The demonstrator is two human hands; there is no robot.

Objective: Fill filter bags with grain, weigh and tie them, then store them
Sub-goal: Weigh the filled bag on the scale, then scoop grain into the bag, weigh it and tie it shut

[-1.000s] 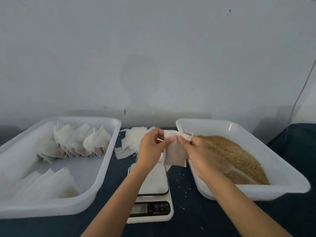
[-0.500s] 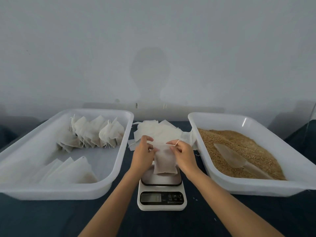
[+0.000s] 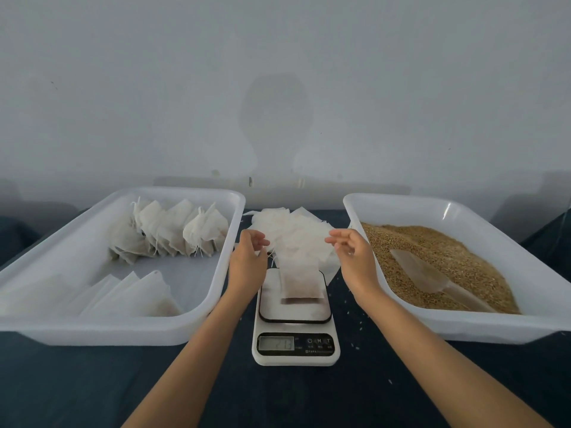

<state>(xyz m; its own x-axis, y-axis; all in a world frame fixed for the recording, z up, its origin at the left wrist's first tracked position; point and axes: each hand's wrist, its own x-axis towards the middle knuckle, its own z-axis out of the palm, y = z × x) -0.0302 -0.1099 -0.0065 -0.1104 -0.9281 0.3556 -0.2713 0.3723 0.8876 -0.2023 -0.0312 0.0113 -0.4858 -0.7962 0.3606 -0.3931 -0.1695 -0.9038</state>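
A filter bag (image 3: 301,281) with brown grain in its bottom stands upright on the platform of a small white scale (image 3: 295,325), whose display is lit. My left hand (image 3: 248,261) hovers just left of the bag and my right hand (image 3: 355,257) just right of it; both have loose fingers and hold nothing. Behind the scale lies a heap of empty filter bags (image 3: 293,233). The white tray on the right (image 3: 463,329) holds brown grain (image 3: 448,261) with a clear scoop (image 3: 432,279) lying in it.
A white tray on the left (image 3: 92,329) holds several tied filled bags (image 3: 173,236) at its back and several flat bags (image 3: 129,295) at its front. Everything sits on a dark blue cloth (image 3: 61,381) against a pale wall. Loose grains dot the cloth near the scale.
Both hands pinched the bag's top and lowered it onto the scale. They have let go and moved apart; the bag stands alone and the display shows a reading.
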